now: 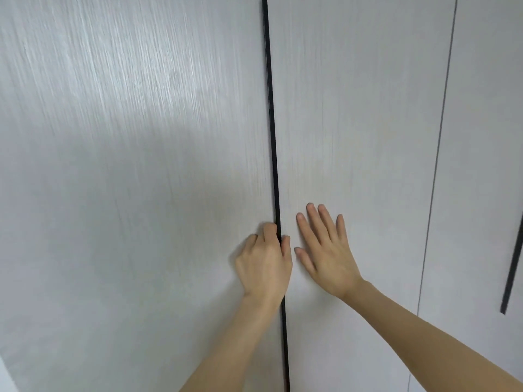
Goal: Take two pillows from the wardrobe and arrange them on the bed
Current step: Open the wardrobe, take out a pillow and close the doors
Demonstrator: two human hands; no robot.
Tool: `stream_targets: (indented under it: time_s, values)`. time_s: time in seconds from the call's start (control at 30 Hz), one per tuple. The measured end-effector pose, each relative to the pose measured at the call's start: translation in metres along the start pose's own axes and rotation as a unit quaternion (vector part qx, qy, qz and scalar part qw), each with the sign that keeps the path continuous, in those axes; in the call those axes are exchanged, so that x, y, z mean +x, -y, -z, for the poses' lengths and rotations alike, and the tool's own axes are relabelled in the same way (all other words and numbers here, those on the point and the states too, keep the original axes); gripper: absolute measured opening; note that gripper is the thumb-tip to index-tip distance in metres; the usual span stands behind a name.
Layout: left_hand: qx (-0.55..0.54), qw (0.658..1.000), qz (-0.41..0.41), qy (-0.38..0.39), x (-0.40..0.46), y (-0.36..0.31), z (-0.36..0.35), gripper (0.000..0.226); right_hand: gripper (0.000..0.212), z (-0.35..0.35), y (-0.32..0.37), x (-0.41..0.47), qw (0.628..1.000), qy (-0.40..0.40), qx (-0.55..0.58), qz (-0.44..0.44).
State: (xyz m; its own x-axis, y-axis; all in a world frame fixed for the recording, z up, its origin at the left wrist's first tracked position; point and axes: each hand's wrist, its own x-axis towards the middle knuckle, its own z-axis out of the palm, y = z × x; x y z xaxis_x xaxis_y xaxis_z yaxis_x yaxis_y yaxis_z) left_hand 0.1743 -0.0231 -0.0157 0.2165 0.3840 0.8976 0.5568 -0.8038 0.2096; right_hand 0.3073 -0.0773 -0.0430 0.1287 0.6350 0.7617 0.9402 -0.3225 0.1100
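**Both hands on closed wardrobe doors, pillows not visible**

Head view fills with the pale grey wood-grain wardrobe [141, 165]. Doors shut. A black vertical strip [272, 137] runs top to bottom between the left door [127, 222] and the middle door [353, 123]. A thin dark seam [441, 123] separates the middle door from a third door [486, 137] at the right edge. A short black bar [512, 267], likely a handle, sits on that third door near the right frame edge, tilted by lens distortion.

Left hand [264, 264] is at the black strip, low in the frame. Its fingers [270, 230] are curled closed around the edge of the left door, tips hooked into the gap; thumb rests on the other side of the strip, touching the middle door. So the left hand grips the door edge.

Right hand [325, 250] lies flat on the middle door, just beside the left hand, palm against the panel. Its fingers [317, 219] are open and spread, pointing up, holding nothing.

Both forearms are bare and enter from the bottom edge, right one from the bottom right corner.

Pillows: not in view, wardrobe interior hidden behind the doors. Bed not in view.

Soft shadow of the arms falls on the left door. Bright glare streaks in the upper left corner of that door.
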Motion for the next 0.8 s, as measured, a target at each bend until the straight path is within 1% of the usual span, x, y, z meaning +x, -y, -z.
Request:
stream_targets:
  time_s: [0.13,0.17,0.23,0.33,0.43,0.53,0.6,0.63,0.7,0.73,0.8]
  values:
    - [-0.020,0.998,0.052,0.023,-0.001,-0.008,-0.002,0.016,0.054,-0.008,-0.004,0.004,1.000,0.002,0.005,0.011]
    - [-0.030,0.996,0.066,0.043,-0.001,-0.010,-0.001,0.013,0.053,-0.010,-0.005,0.005,1.000,-0.007,0.003,0.015]
    - [-0.052,0.991,0.096,0.082,-0.003,-0.010,-0.001,0.015,0.052,-0.013,-0.006,0.005,0.999,-0.022,0.010,0.022]
    - [-0.043,0.990,0.119,0.054,-0.008,-0.020,0.001,0.014,0.053,-0.012,-0.011,0.002,0.998,-0.024,0.038,0.033]
    - [-0.021,0.987,0.152,0.049,-0.014,-0.037,0.011,0.010,0.053,-0.001,-0.021,0.001,0.995,-0.001,0.071,0.067]
    - [-0.006,0.983,0.178,0.041,-0.030,-0.056,0.036,0.016,0.058,0.011,-0.030,-0.008,0.983,0.021,0.156,0.092]
    - [-0.002,0.982,0.184,0.032,-0.045,-0.068,0.060,0.016,0.055,0.021,-0.032,-0.021,0.965,0.042,0.234,0.113]
    - [0.009,0.981,0.190,0.027,-0.055,-0.076,0.077,0.015,0.053,0.027,-0.029,-0.031,0.949,0.049,0.278,0.143]
    - [0.014,0.982,0.190,0.015,-0.072,-0.083,0.106,0.012,0.051,0.037,-0.018,-0.051,0.909,0.061,0.358,0.204]
    - [0.024,0.981,0.194,0.006,-0.083,-0.087,0.124,0.013,0.051,0.046,-0.008,-0.062,0.882,0.073,0.405,0.230]
    - [0.045,0.978,0.203,-0.007,-0.100,-0.095,0.157,0.015,0.053,0.063,0.014,-0.082,0.839,0.093,0.460,0.274]
